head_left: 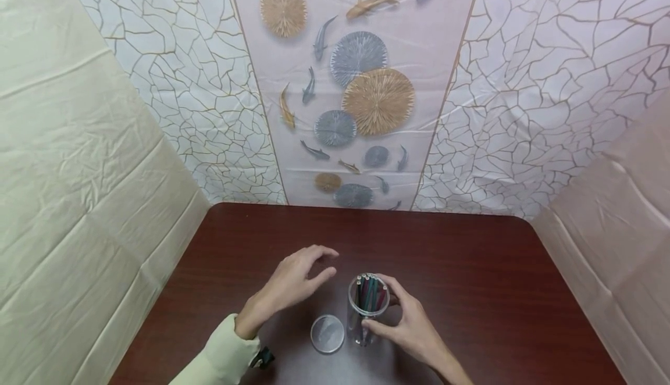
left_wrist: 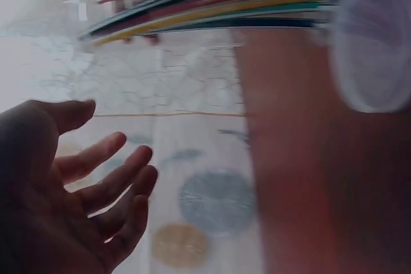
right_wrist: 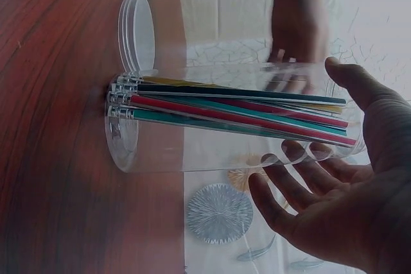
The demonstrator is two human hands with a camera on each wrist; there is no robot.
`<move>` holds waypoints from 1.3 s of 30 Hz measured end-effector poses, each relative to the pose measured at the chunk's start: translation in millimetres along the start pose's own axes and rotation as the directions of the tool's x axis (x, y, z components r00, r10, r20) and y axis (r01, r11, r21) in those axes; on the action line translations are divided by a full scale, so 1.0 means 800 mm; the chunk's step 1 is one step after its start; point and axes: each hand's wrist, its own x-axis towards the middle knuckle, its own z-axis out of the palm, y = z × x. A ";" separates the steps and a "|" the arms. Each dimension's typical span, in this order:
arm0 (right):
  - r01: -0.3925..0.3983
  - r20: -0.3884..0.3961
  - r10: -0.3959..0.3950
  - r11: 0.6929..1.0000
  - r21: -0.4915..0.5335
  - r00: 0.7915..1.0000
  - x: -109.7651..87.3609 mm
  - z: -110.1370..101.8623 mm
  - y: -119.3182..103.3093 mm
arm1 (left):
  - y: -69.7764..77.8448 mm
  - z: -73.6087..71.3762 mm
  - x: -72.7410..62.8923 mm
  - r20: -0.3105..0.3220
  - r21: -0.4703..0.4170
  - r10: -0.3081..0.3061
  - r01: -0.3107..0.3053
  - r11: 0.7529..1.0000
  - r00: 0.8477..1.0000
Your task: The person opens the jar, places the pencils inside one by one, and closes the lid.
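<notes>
A clear plastic jar (right_wrist: 199,157) stands upright on the table with several colored pencils (right_wrist: 257,110) inside, in red, green, yellow and dark tones. Their metal-banded ends rest at the jar's bottom. My right hand (head_left: 414,322) holds the jar near its rim, thumb on the near side and fingers around the far side. To the left of the jar, a round clear lid (head_left: 327,334) lies on the table. My left hand (head_left: 293,279) hovers left of the jar and beyond the lid, fingers loosely bent and thumb apart, holding nothing.
The dark red-brown table (head_left: 471,274) reaches back to a patterned cloth backdrop (head_left: 361,158). Beige cloth panels (head_left: 104,199) flank it at left and right. A dark band (head_left: 263,357) shows by the left sleeve cuff (head_left: 230,344).
</notes>
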 end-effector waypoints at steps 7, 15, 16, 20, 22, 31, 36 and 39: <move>-0.003 0.005 0.003 1.000 -0.008 1.000 0.000 -0.001 0.000 | -0.020 0.031 -0.032 0.262 0.104 0.000 -0.028 0.994 0.965; -0.024 0.010 0.024 1.000 0.004 1.000 0.001 -0.001 0.003 | -0.023 0.070 -0.070 0.330 0.240 0.020 -0.104 0.965 0.944; -0.023 0.011 0.023 1.000 -0.001 1.000 0.001 -0.001 0.003 | -0.023 0.075 -0.073 0.324 0.253 0.027 -0.114 0.961 0.946; -0.026 0.012 0.027 1.000 -0.007 1.000 0.001 0.000 0.005 | -0.023 0.088 -0.085 0.291 0.315 0.042 -0.137 0.939 0.956; -0.037 0.014 0.037 0.999 -0.011 0.999 0.001 0.000 0.006 | -0.025 0.091 -0.088 0.285 0.340 0.033 -0.133 0.931 0.958; -0.021 0.006 0.021 1.000 -0.020 1.000 0.000 0.000 0.005 | -0.033 0.068 -0.076 0.248 0.332 0.035 -0.119 0.936 0.968; -0.011 0.002 0.011 1.000 -0.015 1.000 0.000 0.000 0.002 | -0.034 0.038 -0.054 0.188 0.328 0.051 -0.112 0.938 0.981; -0.015 0.003 0.015 1.000 -0.014 1.000 0.000 -0.001 0.002 | -0.029 0.019 -0.041 0.125 0.328 0.079 -0.116 0.938 0.989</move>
